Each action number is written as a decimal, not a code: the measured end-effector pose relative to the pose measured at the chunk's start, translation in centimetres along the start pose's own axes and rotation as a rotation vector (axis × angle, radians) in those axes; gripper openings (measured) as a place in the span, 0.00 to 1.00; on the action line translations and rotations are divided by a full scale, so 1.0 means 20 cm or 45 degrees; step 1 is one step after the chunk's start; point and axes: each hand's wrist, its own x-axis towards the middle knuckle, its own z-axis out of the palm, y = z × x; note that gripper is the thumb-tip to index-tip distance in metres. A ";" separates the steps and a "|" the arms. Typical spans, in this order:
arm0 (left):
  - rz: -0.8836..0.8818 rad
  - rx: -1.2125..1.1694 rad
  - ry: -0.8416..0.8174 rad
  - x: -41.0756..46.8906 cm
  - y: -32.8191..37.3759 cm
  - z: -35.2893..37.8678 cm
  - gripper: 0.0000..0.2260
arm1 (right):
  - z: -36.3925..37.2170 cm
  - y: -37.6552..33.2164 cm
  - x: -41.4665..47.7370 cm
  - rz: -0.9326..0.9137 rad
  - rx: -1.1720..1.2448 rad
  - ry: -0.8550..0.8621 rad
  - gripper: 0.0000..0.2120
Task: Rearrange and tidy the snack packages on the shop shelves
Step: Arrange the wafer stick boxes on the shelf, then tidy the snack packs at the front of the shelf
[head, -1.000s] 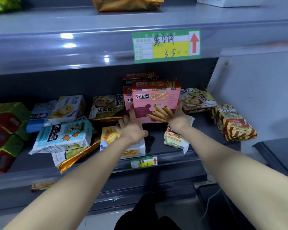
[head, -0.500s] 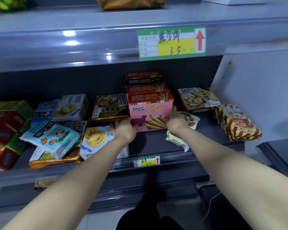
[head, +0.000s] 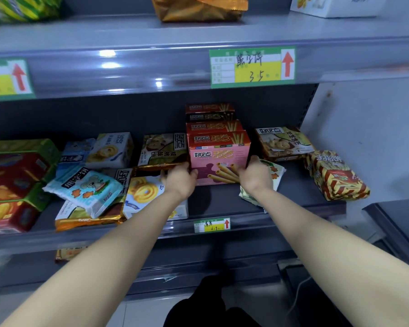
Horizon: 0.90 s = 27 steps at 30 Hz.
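A pink egg-roll box [head: 219,159] stands upright on the grey middle shelf [head: 222,201], in front of a stack of similar red boxes [head: 213,126]. My left hand [head: 180,180] grips its lower left corner, thumb on the front face. On the other side my right hand [head: 255,178] grips the box's right edge and lies over a white-and-green bag [head: 275,172]. Other snack packs lie loosely along the same shelf.
Left of the box lie a brown cookie pack [head: 161,149], a yellow cookie box [head: 144,192], a blue koala bag [head: 85,187] and green-red boxes [head: 14,185]. To the right are a cookie box [head: 283,142] and a striped bag [head: 338,178]. The upper shelf edge [head: 151,67] overhangs.
The pink box was held up between both hands; it has come down and back, and now stands on the shelf against the stack. Both hands stayed on it.
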 end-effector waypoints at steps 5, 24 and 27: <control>0.043 -0.089 0.072 -0.17 0.03 -0.09 0.13 | -0.07 -0.05 -0.16 -0.101 0.029 0.016 0.17; 0.053 -0.313 0.169 -0.94 -0.11 -0.66 0.16 | -0.26 -0.52 -0.93 -0.606 0.206 -0.263 0.19; 0.038 -0.314 0.193 -1.00 -0.16 -0.75 0.17 | -0.25 -0.62 -0.99 -0.646 0.228 -0.292 0.18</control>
